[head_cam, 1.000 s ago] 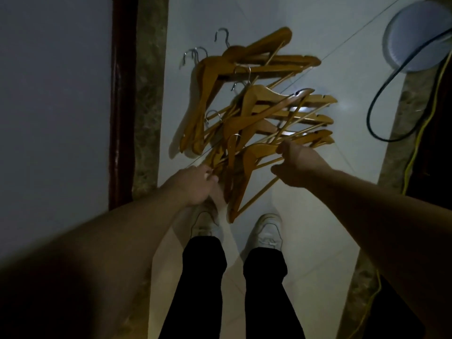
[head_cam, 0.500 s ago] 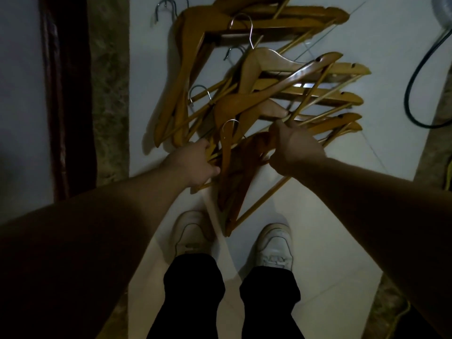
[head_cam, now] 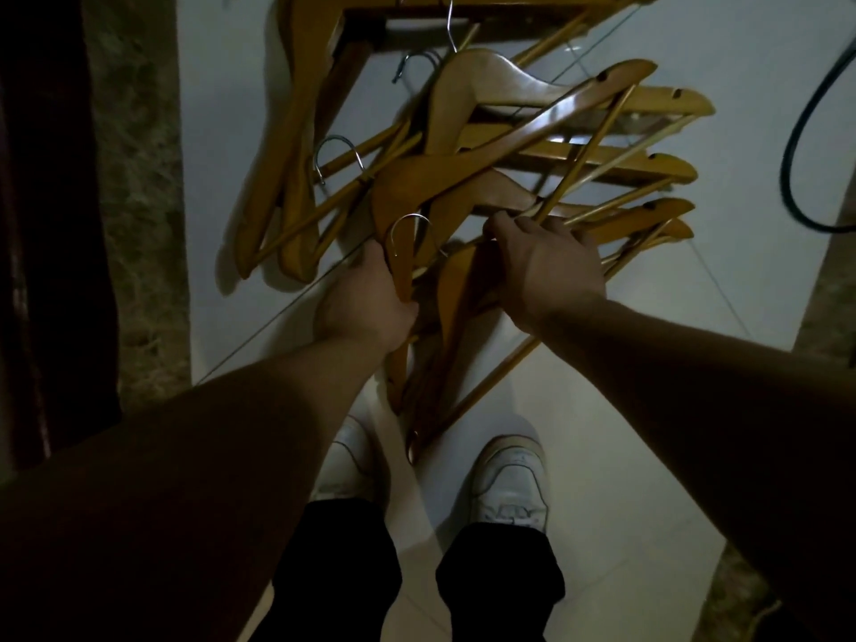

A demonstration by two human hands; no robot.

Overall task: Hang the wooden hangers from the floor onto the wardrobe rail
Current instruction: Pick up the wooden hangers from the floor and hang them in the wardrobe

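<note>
1. Both hands are reaching down into the pile. My left hand point(head_cam: 366, 303) is gripping the nearest hanger point(head_cam: 402, 271) on its wooden arm, just below its metal hook point(head_cam: 410, 224). My right hand point(head_cam: 546, 271) is curling over the lower hangers point(head_cam: 458, 294) at the near end of the pile.
2. Fingertips of both hands are disappearing under the wood, so I cannot tell how many pieces each hand is actually closing around.
3. The wooden hangers point(head_cam: 509, 145) are lying crossed over one another on the pale tiled floor point(head_cam: 695, 317), fanning away from me. They are overlapping so much that I cannot count them.
4. The far end of the pile is running off the top edge, with only parts of the furthest hangers showing. A second hook point(head_cam: 338, 155) is sticking out on the left side of the heap.
5. The low tips of the hangers I am holding are hanging between my two white shoes, close to the left shoe point(head_cam: 345, 461) and a little apart from the right shoe point(head_cam: 509, 479). I cannot tell whether they are touching the floor.
6. A dark cable point(head_cam: 792, 155) is curving across the floor on the right, well apart from the pile and cut off by the frame edge.
7. On the left, a mottled stone strip point(head_cam: 139, 201) is bordering the tiles, with a dark vertical band point(head_cam: 46, 224) beside it that is too dim to make out.
8. My forearms and black trousers point(head_cam: 338, 572) are fading into shadow in the lower part of the view.
</note>
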